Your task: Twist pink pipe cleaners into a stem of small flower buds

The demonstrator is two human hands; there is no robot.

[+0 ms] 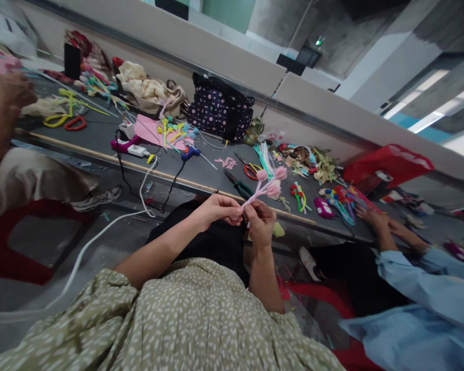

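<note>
A spray of pink pipe-cleaner flowers (272,188) with several fuzzy heads is held in front of me, over the table's near edge. My left hand (225,209) pinches the lower stem between thumb and fingers. Close beside it, my right hand (261,221) is closed round the same stems, just under where they branch. Behind the flowers lie dark-handled pliers (237,184) and red-and-yellow scissors (252,170). A bundle of green and white pipe cleaners (265,159) rests just beyond the flower heads.
A blue glue gun (191,152) and a pink sheet (147,129) lie left on the table. A dotted bag (222,108) stands behind. Co-workers sit on both sides: a hand (371,216) at right, an arm (0,113) at left. A white cable (100,232) hangs at left.
</note>
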